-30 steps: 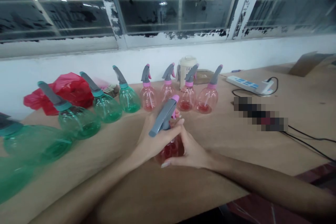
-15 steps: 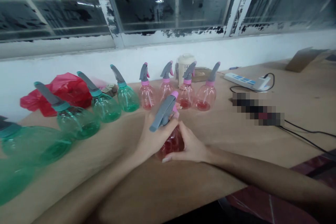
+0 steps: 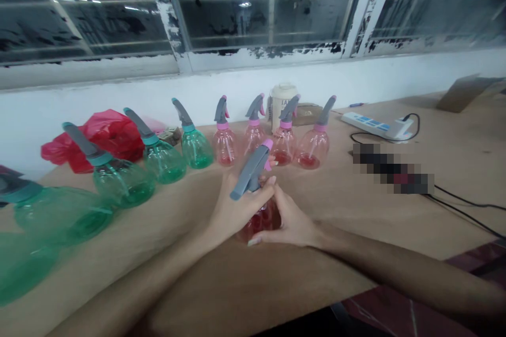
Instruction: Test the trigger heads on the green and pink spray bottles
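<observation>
In front of me on the table stands a pink spray bottle (image 3: 259, 221) holding red liquid, with a grey spray head (image 3: 252, 171) tipped in pink. My left hand (image 3: 237, 202) is closed around its neck, just below the spray head. Lower down, my right hand (image 3: 294, 221) grips the bottle's body from the right, thumb across the near side. The bottle's collar and far side are hidden by my hands. Behind them, several more pink spray bottles (image 3: 312, 148) with a little red liquid stand in a row.
Several green spray bottles (image 3: 126, 184) curve along the left, before a red plastic bag (image 3: 103, 137). A cream canister (image 3: 283, 97) stands at the wall. To the right lie a white power strip (image 3: 371, 125), black cables (image 3: 466, 202) and a cardboard piece (image 3: 460, 93).
The whole view has shifted slightly, so things appear a little further right. Both hands keep their hold on the pink bottle; its spray head looks almost unchanged.
</observation>
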The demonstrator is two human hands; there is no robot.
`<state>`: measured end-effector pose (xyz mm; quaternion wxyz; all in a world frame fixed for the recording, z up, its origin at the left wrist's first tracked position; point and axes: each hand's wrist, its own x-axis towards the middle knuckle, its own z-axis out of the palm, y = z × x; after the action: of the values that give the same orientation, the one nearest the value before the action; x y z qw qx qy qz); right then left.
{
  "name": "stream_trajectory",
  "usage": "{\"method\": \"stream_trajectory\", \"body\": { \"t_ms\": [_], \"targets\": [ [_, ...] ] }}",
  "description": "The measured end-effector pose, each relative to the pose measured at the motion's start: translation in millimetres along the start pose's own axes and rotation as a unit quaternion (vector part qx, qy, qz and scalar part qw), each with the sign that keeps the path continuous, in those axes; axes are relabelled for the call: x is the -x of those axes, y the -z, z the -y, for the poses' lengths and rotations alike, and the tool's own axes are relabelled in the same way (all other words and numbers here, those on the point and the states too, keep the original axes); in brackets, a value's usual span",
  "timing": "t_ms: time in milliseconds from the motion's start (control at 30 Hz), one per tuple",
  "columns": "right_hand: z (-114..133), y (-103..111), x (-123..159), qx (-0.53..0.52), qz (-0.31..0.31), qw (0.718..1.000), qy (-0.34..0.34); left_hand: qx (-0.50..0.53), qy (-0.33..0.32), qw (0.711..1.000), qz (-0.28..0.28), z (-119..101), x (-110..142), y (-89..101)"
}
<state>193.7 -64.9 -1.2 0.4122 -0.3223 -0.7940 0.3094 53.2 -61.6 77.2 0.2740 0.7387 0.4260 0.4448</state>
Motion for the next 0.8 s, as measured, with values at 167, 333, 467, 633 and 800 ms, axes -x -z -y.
{"method": "stream_trajectory", "body": {
  "t_ms": [167, 333, 467, 633, 800],
  "targets": [
    [1.5, 0.0, -0.5, 0.001, -0.003, 1.000, 0.009, -0.024, 0.012, 1.000, 0.006, -1.9, 0.7, 1.0],
    [7.3, 0.2, -4.1, -0.033, -0.003, 0.999, 0.029, -0.012, 0.012, 0.999, 0.039, -4.1, -3.1, 3.2],
    [8.7, -0.9, -3.1, -0.040, -0.013, 0.999, 0.033, 0.008, -0.002, 0.999, 0.043, -8.6, -4.4, 3.3],
    [7.0, -3.7, 0.7, -0.028, -0.015, 0.999, -0.015, -0.038, -0.020, 0.999, 0.023, -11.5, -3.7, 3.6],
    [5.4, -3.5, 1.3, -0.018, -0.016, 1.000, -0.011, -0.001, 0.000, 0.999, 0.036, -8.1, -2.8, 4.0]
  ]
}}
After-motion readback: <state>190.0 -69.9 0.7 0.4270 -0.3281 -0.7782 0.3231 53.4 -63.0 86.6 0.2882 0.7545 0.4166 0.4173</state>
